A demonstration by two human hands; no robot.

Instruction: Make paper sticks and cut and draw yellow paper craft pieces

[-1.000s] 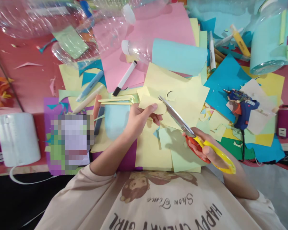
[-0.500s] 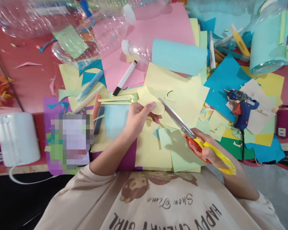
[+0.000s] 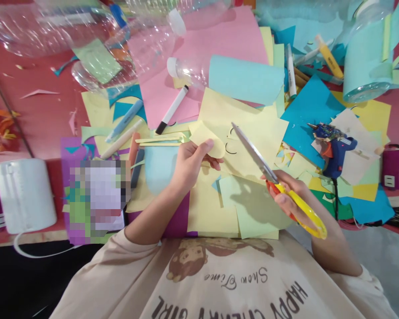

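Between thumb and fingers, my left hand (image 3: pixel 196 161) pinches a small pale-yellow paper piece (image 3: pixel 208 138) with a rounded right end. My right hand (image 3: pixel 291 192) grips scissors (image 3: pixel 252 150) with yellow and red handles; the blades look closed and point up and left, apart from the held piece. Under both lies a large pale-yellow sheet (image 3: pixel 246 106). Thin curved offcuts with dark edges lie on it beside the scissor tip. A light green sheet (image 3: pixel 252 206) is nearer my body, and a light blue paper piece (image 3: pixel 161 166) lies left of my left hand.
A bottle wrapped in light blue paper (image 3: pixel 246 79) lies beyond the sheet, near a black-and-white marker (image 3: pixel 172 110). A blue glue gun (image 3: pixel 335 155) sits at right among paper scraps. Clear plastic bottles (image 3: pixel 146 44) lie at the back left; a white case (image 3: pixel 25 195) is at far left.
My right hand has drawn the scissors right, away from the paper piece. A thin curved offcut now shows on the sheet beside the piece. My left hand has barely moved.
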